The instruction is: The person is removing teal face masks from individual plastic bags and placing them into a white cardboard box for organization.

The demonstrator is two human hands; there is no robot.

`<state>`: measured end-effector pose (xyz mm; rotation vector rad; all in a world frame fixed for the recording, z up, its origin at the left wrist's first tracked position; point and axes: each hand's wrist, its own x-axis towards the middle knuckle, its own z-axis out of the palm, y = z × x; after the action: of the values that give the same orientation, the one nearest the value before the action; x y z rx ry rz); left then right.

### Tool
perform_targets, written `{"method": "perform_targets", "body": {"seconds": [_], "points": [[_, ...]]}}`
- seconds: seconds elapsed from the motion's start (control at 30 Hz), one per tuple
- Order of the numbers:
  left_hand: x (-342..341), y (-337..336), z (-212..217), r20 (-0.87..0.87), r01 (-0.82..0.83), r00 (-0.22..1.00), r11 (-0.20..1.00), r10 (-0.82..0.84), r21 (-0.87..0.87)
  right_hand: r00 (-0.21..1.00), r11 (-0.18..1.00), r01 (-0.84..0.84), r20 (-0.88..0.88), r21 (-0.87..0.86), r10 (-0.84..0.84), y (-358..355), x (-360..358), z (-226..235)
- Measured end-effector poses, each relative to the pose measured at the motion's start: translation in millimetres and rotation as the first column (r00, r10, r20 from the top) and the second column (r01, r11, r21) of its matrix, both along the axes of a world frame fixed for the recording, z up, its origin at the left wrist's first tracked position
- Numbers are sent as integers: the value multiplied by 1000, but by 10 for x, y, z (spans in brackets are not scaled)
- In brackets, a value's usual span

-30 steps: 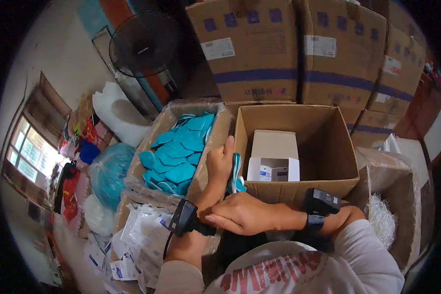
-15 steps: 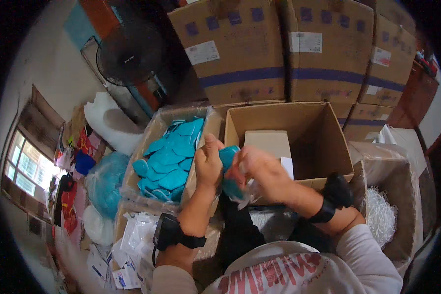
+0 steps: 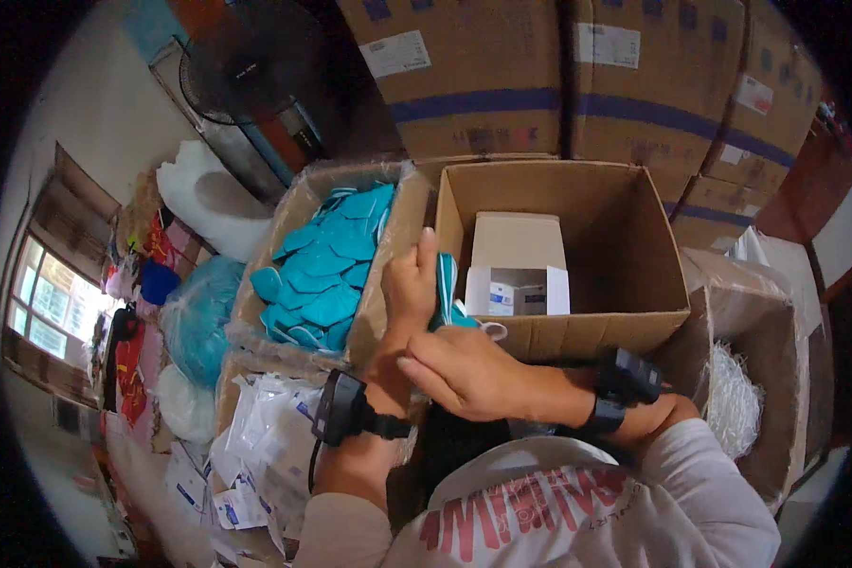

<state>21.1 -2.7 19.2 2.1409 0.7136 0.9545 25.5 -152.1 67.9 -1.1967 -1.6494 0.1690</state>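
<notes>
Upright in front of me, my left hand (image 3: 410, 289) grips a teal face mask (image 3: 447, 284), seen edge-on with its pale rim. Just below, my right hand (image 3: 468, 374) is closed with its fingers curled, close against the mask's lower end. A pale loop (image 3: 494, 330) sticks out past its knuckles. What lies inside the right fingers is hidden. To the left of my left hand, a plastic-lined carton (image 3: 241, 331) holds a heap of teal masks (image 3: 326, 270). Beyond my hands, a small white box (image 3: 519, 241) stands with its flaps raised inside a large cardboard box (image 3: 587, 331); blue-and-white packets (image 3: 502, 298) show in it.
White printed pouches (image 3: 269, 426) lie in a carton at lower left. A carton at right holds a bundle of white strands (image 3: 734, 402). Tall stacked cartons (image 3: 658, 85) line the back. A fan (image 3: 241, 71) and teal-filled bag (image 3: 203, 308) stand left.
My right hand has moved down and toward me, its blur gone. The teal mask now shows edge-on beside my left hand. The view has shifted, revealing the small box's open front.
</notes>
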Motion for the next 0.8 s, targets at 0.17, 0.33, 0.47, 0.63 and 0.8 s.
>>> {"method": "perform_targets", "body": {"seconds": [0.17,0.33,0.47,0.63,0.8], "points": [[19,601,-230,-41,-274,961,962,274,13,992,948,-42,100,-315,77,-10,23,76],[-466,1149,-136,172,-269,892,798,417,-539,982,926,53,-151,-375,-117,-99,304,151],[-369,526,178,149,-113,932,654,331,-748,838,979,112,-513,-172,-186,127,694,-226],[-176,220,166,260,-4,903,612,342,-791,737,906,-157,-658,-393,-158,226,498,-410],[-199,162,80,260,-3,867,525,425,-851,797,916,-158,-595,-369,-102,156,217,-739]]}}
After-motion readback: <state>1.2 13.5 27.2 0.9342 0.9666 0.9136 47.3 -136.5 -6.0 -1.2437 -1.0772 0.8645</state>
